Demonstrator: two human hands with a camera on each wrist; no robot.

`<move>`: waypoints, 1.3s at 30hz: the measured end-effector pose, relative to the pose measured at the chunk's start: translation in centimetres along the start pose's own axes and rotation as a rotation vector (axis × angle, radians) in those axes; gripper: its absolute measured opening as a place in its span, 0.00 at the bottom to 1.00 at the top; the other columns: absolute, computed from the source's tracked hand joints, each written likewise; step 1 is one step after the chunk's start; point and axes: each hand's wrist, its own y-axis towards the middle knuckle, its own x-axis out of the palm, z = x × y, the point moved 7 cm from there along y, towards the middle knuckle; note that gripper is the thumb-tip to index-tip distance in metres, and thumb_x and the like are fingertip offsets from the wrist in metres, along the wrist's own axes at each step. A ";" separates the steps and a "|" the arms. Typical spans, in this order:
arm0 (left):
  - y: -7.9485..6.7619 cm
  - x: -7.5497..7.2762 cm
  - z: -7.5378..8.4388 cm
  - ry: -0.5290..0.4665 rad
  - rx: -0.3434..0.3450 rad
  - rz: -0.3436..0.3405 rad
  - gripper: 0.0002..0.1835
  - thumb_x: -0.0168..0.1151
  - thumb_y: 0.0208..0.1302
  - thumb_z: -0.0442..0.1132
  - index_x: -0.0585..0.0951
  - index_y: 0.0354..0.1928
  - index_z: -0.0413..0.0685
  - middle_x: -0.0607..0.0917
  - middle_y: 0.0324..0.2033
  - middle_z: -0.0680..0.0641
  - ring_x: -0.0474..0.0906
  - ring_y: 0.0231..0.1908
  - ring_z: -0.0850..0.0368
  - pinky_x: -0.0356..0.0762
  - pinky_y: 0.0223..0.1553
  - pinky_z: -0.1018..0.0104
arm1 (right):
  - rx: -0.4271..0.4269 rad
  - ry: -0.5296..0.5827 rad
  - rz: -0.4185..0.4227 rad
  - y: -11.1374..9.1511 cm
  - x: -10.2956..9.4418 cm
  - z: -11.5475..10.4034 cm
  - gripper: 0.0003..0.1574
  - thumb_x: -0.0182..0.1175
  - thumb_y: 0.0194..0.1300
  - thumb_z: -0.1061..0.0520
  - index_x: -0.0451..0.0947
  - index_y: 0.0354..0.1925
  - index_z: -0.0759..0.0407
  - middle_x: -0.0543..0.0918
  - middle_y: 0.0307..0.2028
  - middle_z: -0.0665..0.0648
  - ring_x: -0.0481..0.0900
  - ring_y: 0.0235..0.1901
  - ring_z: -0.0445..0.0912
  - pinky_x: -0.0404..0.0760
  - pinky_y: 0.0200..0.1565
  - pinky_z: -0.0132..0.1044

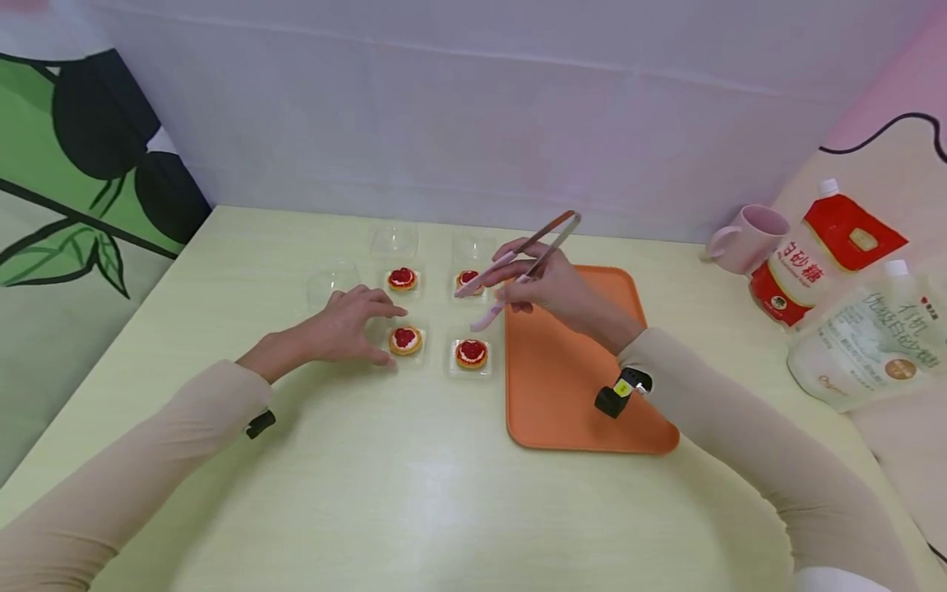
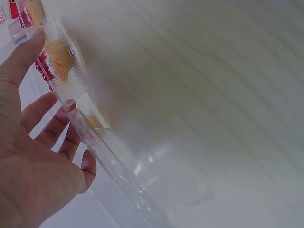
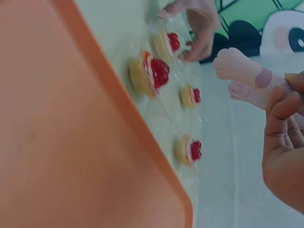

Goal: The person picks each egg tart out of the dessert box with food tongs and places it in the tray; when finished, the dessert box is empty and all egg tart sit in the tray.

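My left hand [image 1: 336, 330] holds a small clear plastic box from its left side, thumb at the near edge and fingers at the far edge. A round tart [image 1: 405, 340] with red topping sits in that box. In my right hand [image 1: 555, 288] is a pair of metal tongs [image 1: 546, 230] with pink paw-shaped tips [image 3: 244, 69]. These tips stand apart with nothing between them, raised over the boxes. Another tart [image 1: 472, 354] lies in the front right box, and two more, a left one [image 1: 402, 279] and a right one [image 1: 466, 279], are behind.
Clear lids [image 1: 394, 240] stand folded back from the boxes. An orange tray [image 1: 570, 395] lies under the right forearm. At the right edge of the table [image 1: 370, 493] are a pink mug [image 1: 747, 238], a red-and-white bag [image 1: 802, 267] and a pale spouted pouch [image 1: 851, 349].
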 end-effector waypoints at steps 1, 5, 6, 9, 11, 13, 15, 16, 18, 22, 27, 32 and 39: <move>0.0 0.0 0.0 -0.002 0.000 -0.003 0.38 0.79 0.47 0.53 0.80 0.61 0.47 0.80 0.54 0.41 0.70 0.56 0.43 0.63 0.52 0.43 | 0.004 -0.003 -0.010 0.3 0.7 0.2 0.22 0.62 0.58 0.73 0.73 0.51 0.65 0.90 0.39 0.58 0.76 0.21 0.43 0.70 0.24 0.33; -0.1 0.1 0.2 0.000 -0.005 -0.011 0.39 0.79 0.47 0.53 0.80 0.62 0.47 0.80 0.55 0.41 0.70 0.58 0.43 0.63 0.53 0.42 | 0.035 -0.029 -0.027 0.8 3.0 1.0 0.22 0.63 0.59 0.72 0.73 0.51 0.64 0.88 0.44 0.65 0.76 0.21 0.43 0.71 0.24 0.34; -0.1 0.0 0.2 0.000 -0.004 -0.010 0.39 0.79 0.47 0.53 0.80 0.62 0.47 0.80 0.55 0.41 0.70 0.58 0.43 0.63 0.52 0.42 | 0.044 -0.038 -0.025 1.0 3.4 1.2 0.22 0.64 0.59 0.72 0.73 0.52 0.64 0.87 0.45 0.68 0.76 0.20 0.43 0.71 0.24 0.34; -0.2 -0.1 0.2 0.006 -0.012 -0.006 0.39 0.80 0.46 0.53 0.80 0.62 0.46 0.80 0.55 0.41 0.70 0.58 0.42 0.63 0.53 0.42 | 0.059 -0.046 -0.025 1.5 4.6 1.8 0.23 0.63 0.59 0.72 0.72 0.53 0.66 0.84 0.48 0.74 0.74 0.19 0.44 0.71 0.24 0.33; -0.2 -0.1 0.1 0.005 -0.016 -0.008 0.39 0.80 0.46 0.53 0.80 0.62 0.46 0.80 0.55 0.40 0.70 0.58 0.42 0.63 0.53 0.41 | 0.058 -0.054 -0.030 1.9 5.2 2.0 0.24 0.64 0.59 0.72 0.72 0.54 0.67 0.83 0.49 0.75 0.75 0.19 0.43 0.72 0.23 0.32; -0.1 0.0 0.0 0.005 -0.022 -0.015 0.39 0.80 0.46 0.53 0.80 0.62 0.47 0.80 0.56 0.40 0.70 0.58 0.42 0.63 0.53 0.42 | 0.057 -0.054 -0.038 2.3 5.8 2.2 0.25 0.64 0.58 0.73 0.72 0.54 0.69 0.83 0.48 0.76 0.75 0.18 0.42 0.73 0.23 0.32; -0.1 0.1 -0.1 0.003 -0.025 -0.022 0.39 0.79 0.47 0.53 0.80 0.62 0.46 0.79 0.56 0.40 0.69 0.59 0.42 0.63 0.54 0.42 | 0.052 -0.052 -0.048 2.6 6.3 2.4 0.25 0.64 0.58 0.73 0.72 0.54 0.71 0.83 0.48 0.76 0.75 0.17 0.42 0.73 0.22 0.32; 0.0 0.1 -0.1 0.001 -0.027 -0.024 0.40 0.79 0.47 0.53 0.79 0.63 0.46 0.79 0.56 0.40 0.69 0.59 0.42 0.63 0.54 0.42 | 0.049 -0.056 -0.051 2.7 6.5 2.5 0.25 0.64 0.58 0.73 0.72 0.54 0.70 0.83 0.48 0.76 0.75 0.17 0.42 0.73 0.22 0.32; 0.0 0.1 -0.1 -0.003 -0.032 -0.029 0.40 0.79 0.47 0.53 0.79 0.62 0.45 0.79 0.57 0.41 0.69 0.59 0.43 0.62 0.55 0.42 | 0.045 -0.055 -0.059 2.9 7.0 2.6 0.25 0.64 0.58 0.74 0.72 0.54 0.71 0.83 0.48 0.76 0.75 0.16 0.42 0.72 0.22 0.32; 0.0 0.0 0.0 -0.012 -0.033 -0.035 0.40 0.79 0.47 0.54 0.79 0.62 0.43 0.79 0.57 0.41 0.69 0.60 0.42 0.60 0.56 0.41 | 0.048 -0.050 -0.062 3.3 7.6 3.0 0.26 0.63 0.58 0.74 0.71 0.55 0.72 0.82 0.48 0.78 0.74 0.16 0.42 0.71 0.22 0.31; 0.1 0.1 -0.1 -0.017 -0.034 -0.036 0.39 0.79 0.47 0.54 0.80 0.61 0.44 0.79 0.58 0.41 0.69 0.61 0.42 0.60 0.56 0.41 | 0.053 -0.053 -0.047 3.7 7.9 3.2 0.23 0.61 0.58 0.75 0.71 0.53 0.70 0.81 0.48 0.79 0.73 0.16 0.41 0.70 0.22 0.31; 0.0 0.0 -0.1 -0.018 -0.029 -0.024 0.39 0.80 0.46 0.54 0.81 0.60 0.44 0.80 0.57 0.40 0.69 0.60 0.42 0.60 0.56 0.40 | 0.052 -0.097 -0.050 4.0 8.2 3.0 0.22 0.61 0.59 0.74 0.72 0.52 0.67 0.83 0.47 0.76 0.75 0.18 0.42 0.71 0.22 0.32; -0.1 -0.1 -0.2 -0.033 -0.047 -0.024 0.40 0.81 0.45 0.54 0.81 0.60 0.44 0.79 0.59 0.39 0.69 0.62 0.41 0.59 0.57 0.40 | 0.084 -0.210 -0.080 4.0 9.0 3.1 0.26 0.62 0.58 0.71 0.71 0.55 0.63 0.86 0.48 0.71 0.75 0.19 0.43 0.72 0.24 0.33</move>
